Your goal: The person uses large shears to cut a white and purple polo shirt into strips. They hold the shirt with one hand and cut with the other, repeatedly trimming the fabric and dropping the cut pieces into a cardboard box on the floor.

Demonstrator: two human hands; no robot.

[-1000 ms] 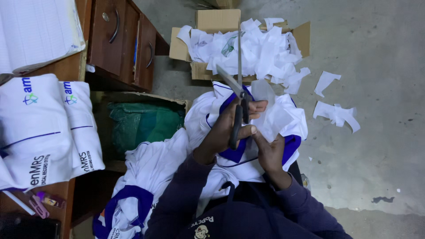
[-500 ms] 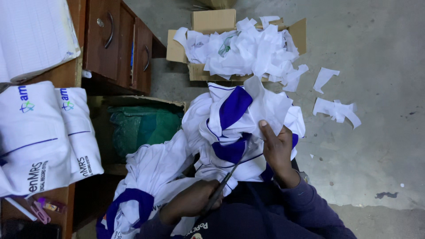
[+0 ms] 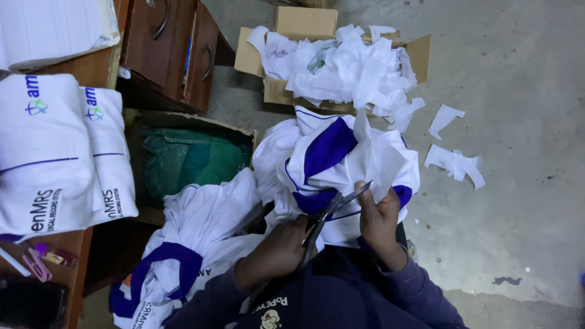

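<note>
Grey concrete floor (image 3: 518, 183), scattered with white fabric scraps (image 3: 454, 161), far cardboard box (image 3: 304, 24) heaped with more offcuts. Left hand (image 3: 277, 253) closed round scissors (image 3: 332, 213), blades parted against the white-and-blue garment (image 3: 341, 158) bunched on the lap; right hand (image 3: 378, 222) pinches its cloth just right of the blades. Folded white shirts (image 3: 55, 152) stacked on wooden desk (image 3: 91, 67) at left

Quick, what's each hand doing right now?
Left hand: closed on the scissors.
Right hand: closed, gripping the white and blue garment.
</note>
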